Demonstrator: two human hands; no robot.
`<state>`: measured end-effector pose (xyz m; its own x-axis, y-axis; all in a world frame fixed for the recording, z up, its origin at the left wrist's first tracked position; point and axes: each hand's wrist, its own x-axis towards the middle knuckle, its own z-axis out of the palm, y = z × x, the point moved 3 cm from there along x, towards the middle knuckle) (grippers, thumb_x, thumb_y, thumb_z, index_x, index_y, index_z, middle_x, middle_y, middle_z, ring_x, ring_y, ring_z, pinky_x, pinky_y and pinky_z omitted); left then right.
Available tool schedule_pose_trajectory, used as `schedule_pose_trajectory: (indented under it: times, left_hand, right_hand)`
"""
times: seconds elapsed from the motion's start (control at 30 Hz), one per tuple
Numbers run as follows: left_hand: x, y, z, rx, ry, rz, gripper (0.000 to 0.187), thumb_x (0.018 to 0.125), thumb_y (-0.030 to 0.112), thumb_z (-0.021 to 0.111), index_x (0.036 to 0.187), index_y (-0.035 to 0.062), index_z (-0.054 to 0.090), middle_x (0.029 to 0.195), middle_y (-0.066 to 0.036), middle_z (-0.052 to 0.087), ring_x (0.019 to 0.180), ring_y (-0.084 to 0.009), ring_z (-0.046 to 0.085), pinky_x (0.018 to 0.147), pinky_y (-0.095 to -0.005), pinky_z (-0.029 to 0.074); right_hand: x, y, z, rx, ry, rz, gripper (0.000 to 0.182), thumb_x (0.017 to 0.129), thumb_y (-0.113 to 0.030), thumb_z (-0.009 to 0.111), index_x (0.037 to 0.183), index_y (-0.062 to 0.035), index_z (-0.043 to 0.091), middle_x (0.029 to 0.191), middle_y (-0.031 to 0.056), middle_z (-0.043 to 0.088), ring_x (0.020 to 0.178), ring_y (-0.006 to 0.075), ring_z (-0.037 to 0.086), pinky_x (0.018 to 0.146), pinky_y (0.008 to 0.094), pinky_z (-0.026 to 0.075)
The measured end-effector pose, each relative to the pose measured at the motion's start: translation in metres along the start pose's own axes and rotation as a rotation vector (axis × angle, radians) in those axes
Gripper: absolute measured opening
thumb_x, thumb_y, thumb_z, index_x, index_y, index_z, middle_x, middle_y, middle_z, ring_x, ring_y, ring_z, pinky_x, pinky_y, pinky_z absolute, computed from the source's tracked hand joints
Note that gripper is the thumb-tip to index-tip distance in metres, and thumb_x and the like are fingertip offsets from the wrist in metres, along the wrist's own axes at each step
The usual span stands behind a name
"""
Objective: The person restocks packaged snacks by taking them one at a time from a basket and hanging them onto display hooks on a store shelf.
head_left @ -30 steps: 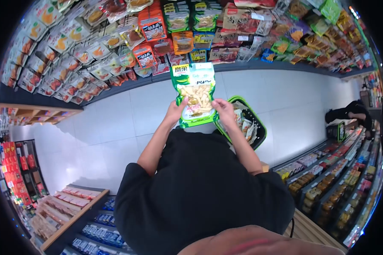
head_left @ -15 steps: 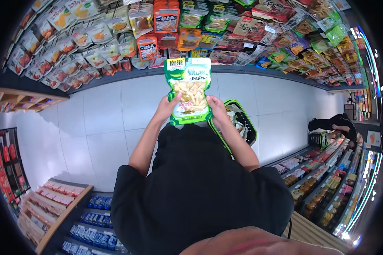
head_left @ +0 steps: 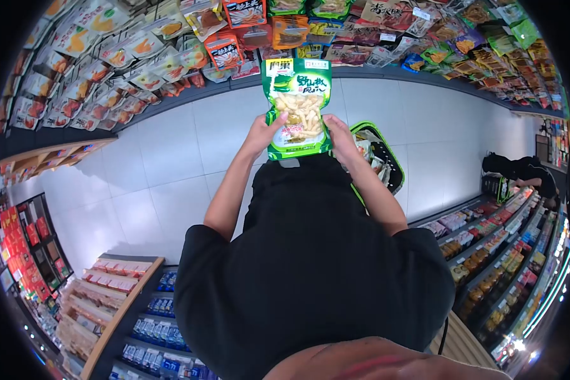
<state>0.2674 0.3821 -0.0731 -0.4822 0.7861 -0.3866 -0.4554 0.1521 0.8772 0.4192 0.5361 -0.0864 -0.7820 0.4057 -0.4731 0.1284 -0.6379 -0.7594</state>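
A green snack bag with a clear window, pale chunky pieces showing through it, is held upright in front of my body. My left hand grips its left edge, thumb lying over the front. On the opposite edge my right hand is closed, its thumb near the border. The fingers behind the bag are hidden. Just beyond my right forearm, low down, a black shopping basket with a green rim holds several packages, partly covered by the arm.
Hanging snack packets fill a long rack ahead. To the right, another person bends by sloping shelves, a second basket beside them. Shelves of blue packages stand at lower left. Pale tiled floor lies between.
The view has shifted, so the rack and the bag sit higher in the picture and the bag slightly further right. Both hands keep hold of the bag.
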Motion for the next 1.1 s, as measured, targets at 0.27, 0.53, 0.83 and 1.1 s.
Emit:
schedule_pose_trajectory:
  times: [0.27, 0.53, 0.83, 1.1]
  left_hand:
    - [0.085, 0.033, 0.044, 0.133, 0.024, 0.009, 0.042, 0.091, 0.033, 0.060, 0.111, -0.0042, 0.058, 0.103, -0.007, 0.064, 0.091, -0.0102, 0.058, 0.081, -0.0264, 0.047]
    - [0.152, 0.065, 0.099, 0.158, 0.018, -0.060, 0.040, 0.092, 0.032, 0.058, 0.112, -0.0032, 0.058, 0.104, -0.007, 0.064, 0.095, -0.0107, 0.058, 0.085, -0.0269, 0.045]
    - [0.189, 0.075, 0.105, 0.192, 0.060, -0.070, 0.039, 0.092, 0.033, 0.058, 0.110, -0.0015, 0.059, 0.102, -0.005, 0.064, 0.095, -0.0110, 0.057, 0.087, -0.0280, 0.044]
    - [0.237, 0.088, 0.073, 0.165, 0.066, -0.060, 0.043, 0.092, 0.032, 0.059, 0.119, -0.0008, 0.054, 0.106, -0.007, 0.063, 0.097, -0.0105, 0.058, 0.085, -0.0266, 0.046]
  right_hand:
    - [0.072, -0.058, -0.050, 0.019, -0.030, -0.094, 0.024, 0.095, -0.023, 0.052, 0.107, -0.0028, 0.057, 0.095, 0.0017, 0.060, 0.091, 0.0069, 0.055, 0.081, 0.0231, 0.044]
    - [0.119, -0.116, -0.101, -0.038, -0.002, -0.111, 0.027, 0.090, -0.019, 0.061, 0.108, -0.0002, 0.056, 0.100, 0.0048, 0.062, 0.093, 0.0082, 0.055, 0.082, 0.0216, 0.042]
    - [0.163, -0.134, -0.117, -0.032, -0.007, -0.213, 0.017, 0.087, -0.015, 0.066, 0.093, -0.0057, 0.053, 0.093, 0.0022, 0.059, 0.086, 0.0071, 0.054, 0.076, 0.0213, 0.042]
    - [0.201, -0.144, -0.107, -0.121, 0.091, -0.288, 0.018, 0.085, -0.012, 0.068, 0.085, -0.0066, 0.051, 0.086, 0.0013, 0.059, 0.081, 0.0066, 0.054, 0.071, 0.0215, 0.043]
